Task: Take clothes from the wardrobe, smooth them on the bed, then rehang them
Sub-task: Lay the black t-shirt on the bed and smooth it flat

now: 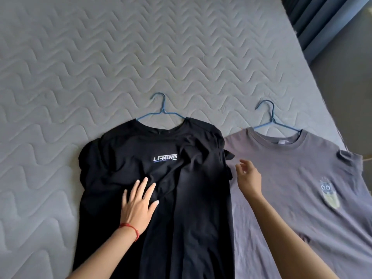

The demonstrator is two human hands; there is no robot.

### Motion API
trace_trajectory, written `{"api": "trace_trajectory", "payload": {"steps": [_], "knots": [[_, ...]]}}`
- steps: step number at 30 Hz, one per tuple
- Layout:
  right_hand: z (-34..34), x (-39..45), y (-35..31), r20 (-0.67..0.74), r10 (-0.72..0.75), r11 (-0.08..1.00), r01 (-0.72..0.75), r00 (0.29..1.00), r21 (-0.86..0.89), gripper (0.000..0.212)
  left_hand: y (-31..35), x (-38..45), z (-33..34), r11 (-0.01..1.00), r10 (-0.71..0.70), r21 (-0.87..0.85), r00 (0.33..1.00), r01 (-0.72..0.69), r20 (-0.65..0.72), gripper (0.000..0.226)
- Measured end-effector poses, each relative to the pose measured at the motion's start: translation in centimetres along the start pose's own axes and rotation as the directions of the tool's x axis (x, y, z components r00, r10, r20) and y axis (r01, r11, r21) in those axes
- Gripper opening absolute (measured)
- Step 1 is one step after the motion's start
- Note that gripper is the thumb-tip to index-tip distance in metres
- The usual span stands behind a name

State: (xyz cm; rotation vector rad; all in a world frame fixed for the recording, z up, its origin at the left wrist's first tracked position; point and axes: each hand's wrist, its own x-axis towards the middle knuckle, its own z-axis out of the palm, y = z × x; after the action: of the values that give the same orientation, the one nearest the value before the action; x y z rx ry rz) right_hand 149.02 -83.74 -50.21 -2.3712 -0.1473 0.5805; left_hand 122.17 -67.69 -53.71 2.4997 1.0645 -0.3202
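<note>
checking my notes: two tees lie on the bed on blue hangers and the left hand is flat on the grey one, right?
One detail is off. In the head view the left hand lies flat on the black tee, not the grey tee. The rest holds: both tees lie on the bed, each on a blue hanger.

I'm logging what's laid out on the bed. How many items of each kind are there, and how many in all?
T-shirts: 2 (black shirt, grey shirt)
Hangers: 2 (blue, one in the black shirt, one in the grey)
Total: 4
</note>
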Motion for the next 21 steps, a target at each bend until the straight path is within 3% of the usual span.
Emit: {"api": "trace_trajectory", "payload": {"steps": [5, 9, 13, 17, 21], "knots": [[2.6, 2.6, -0.3, -0.006, -0.073, 0.997, 0.073, 0.997, -0.004, 0.044, -0.9, 0.7, 2.1, 0.992, 0.044, 0.119, 0.999, -0.045, 0.011, 0.083], [4.0, 4.4, -0.7, -0.03, -0.042, 0.999, 0.041, 0.999, -0.027, 0.032, -1.1, 0.8, 2.0, 0.986, 0.025, 0.162, 0.997, -0.036, 0.069, 0.077], [4.0, 4.6, -0.8, -0.112, 0.027, 0.994, -0.015, 0.993, 0.11, 0.026, -0.9, 0.9, 2.0, 0.984, 0.009, 0.174, 0.996, -0.024, 0.086, 0.073], [1.9, 3.5, -0.8, -0.291, 0.06, 0.932, 0.051, 0.955, 0.358, 0.012, -1.0, 0.9, 2.0, 0.986, 0.016, 0.164, 0.997, -0.029, 0.081, 0.072], [-1.8, 3.4, 0.0, -0.575, 0.111, 0.942, 0.099, 0.811, 0.322, 0.024, -1.0, 1.0, 2.0, 0.986, -0.004, 0.164, 0.995, -0.013, 0.104, 0.071]]}}
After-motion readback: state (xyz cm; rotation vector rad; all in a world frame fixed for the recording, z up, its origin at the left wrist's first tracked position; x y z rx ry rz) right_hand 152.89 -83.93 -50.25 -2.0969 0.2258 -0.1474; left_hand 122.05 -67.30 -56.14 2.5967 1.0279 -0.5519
